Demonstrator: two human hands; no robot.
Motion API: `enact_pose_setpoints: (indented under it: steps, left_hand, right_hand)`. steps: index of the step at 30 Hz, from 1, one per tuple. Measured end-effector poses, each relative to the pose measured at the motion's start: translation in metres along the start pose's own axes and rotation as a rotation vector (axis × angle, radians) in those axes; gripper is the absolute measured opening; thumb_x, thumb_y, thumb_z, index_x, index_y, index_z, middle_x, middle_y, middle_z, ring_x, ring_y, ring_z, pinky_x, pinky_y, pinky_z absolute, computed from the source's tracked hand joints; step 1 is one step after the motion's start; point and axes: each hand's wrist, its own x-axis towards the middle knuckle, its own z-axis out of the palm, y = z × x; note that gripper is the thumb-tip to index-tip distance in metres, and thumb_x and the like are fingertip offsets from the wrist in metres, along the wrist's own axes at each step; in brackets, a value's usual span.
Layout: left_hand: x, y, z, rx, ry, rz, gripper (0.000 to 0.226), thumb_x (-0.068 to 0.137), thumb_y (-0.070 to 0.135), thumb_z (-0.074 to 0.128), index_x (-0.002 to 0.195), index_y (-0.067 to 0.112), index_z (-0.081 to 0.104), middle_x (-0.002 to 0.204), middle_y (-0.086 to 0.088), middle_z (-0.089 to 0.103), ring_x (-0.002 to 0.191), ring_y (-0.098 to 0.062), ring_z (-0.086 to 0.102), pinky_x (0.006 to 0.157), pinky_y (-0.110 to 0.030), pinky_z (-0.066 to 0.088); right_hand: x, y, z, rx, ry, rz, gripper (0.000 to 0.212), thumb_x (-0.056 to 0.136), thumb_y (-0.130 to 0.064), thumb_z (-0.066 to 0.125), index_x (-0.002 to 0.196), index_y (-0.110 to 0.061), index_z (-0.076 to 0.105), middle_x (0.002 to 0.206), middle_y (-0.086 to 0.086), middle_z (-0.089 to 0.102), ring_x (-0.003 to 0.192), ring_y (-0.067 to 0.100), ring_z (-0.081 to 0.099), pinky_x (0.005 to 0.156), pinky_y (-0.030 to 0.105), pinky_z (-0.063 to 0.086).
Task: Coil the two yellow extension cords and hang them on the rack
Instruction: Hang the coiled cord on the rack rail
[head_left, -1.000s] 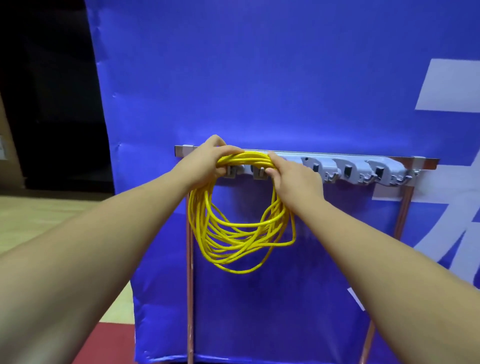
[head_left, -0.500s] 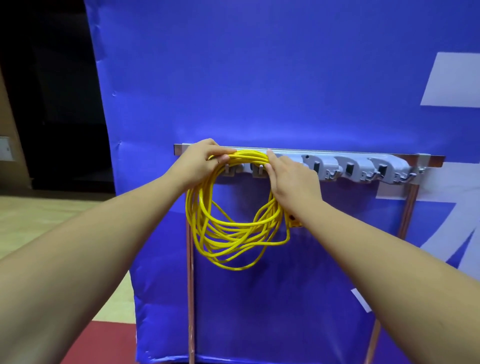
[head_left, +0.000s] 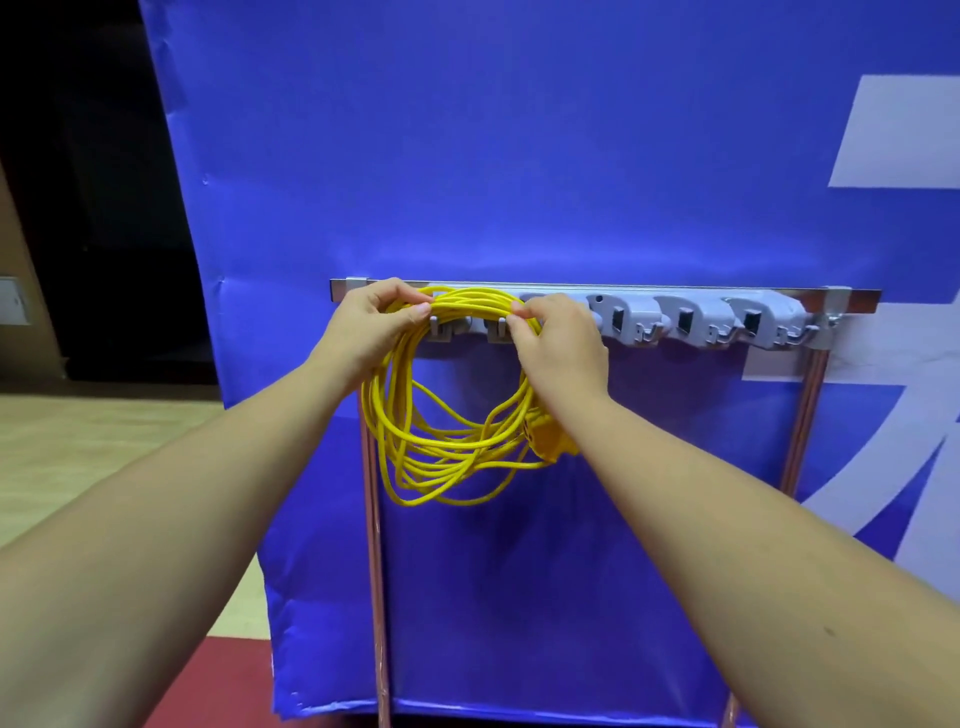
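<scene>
A coiled yellow extension cord (head_left: 441, 447) hangs in loops from the left end of the grey wall rack (head_left: 691, 317), its top strands lying over the two leftmost hooks. My left hand (head_left: 363, 332) pinches the top of the coil at its left side. My right hand (head_left: 558, 343) pinches the strands at the right side, by the second hook. The cord's yellow plug block (head_left: 550, 441) dangles under my right wrist. Only one cord is in view.
The rack has three free grey clamps with hooks (head_left: 649, 332) to the right. It is mounted on copper-coloured posts (head_left: 374, 571) in front of a blue banner (head_left: 519, 156). Pale wood floor (head_left: 104, 441) and a red mat (head_left: 218, 680) lie at lower left.
Both hands have loosened from a full grasp to fingertip pinches on the top strands. The coil has settled onto the hooks, and the plug block now shows below my right wrist.
</scene>
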Motion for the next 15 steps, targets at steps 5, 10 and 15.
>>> enact_pose_setpoints:
  steps: [5,10,15]
  left_hand:
    - [-0.004,0.0,0.001,0.031,-0.005,0.025,0.009,0.085,0.024,0.071,0.09,0.017,0.069,0.102,0.001,0.072,0.091,-0.008,0.066,0.08,-0.023,0.052]
    - [-0.011,0.0,0.005,0.096,0.034,0.083,0.007,0.087,0.019,0.068,0.086,0.015,0.063,0.099,-0.005,0.069,0.083,-0.007,0.062,0.075,-0.021,0.05]
    - [-0.016,0.008,0.004,0.211,0.044,0.069,0.004,0.09,0.02,0.063,0.091,0.019,0.066,0.097,0.005,0.069,0.081,-0.004,0.061,0.07,-0.016,0.047]
  right_hand:
    - [0.004,-0.006,0.004,0.09,0.058,0.147,0.015,0.09,-0.034,0.062,0.099,-0.029,0.072,0.106,-0.006,0.065,0.116,0.02,0.046,0.084,0.04,0.034]
    - [-0.003,-0.007,0.0,-0.276,0.053,-0.07,0.018,0.094,-0.031,0.055,0.098,-0.028,0.072,0.108,-0.007,0.061,0.111,0.023,0.045,0.091,0.045,0.03]
    - [-0.002,-0.005,-0.01,-0.208,-0.031,-0.071,0.023,0.095,-0.034,0.051,0.109,-0.029,0.069,0.111,-0.001,0.053,0.113,0.024,0.044,0.095,0.047,0.033]
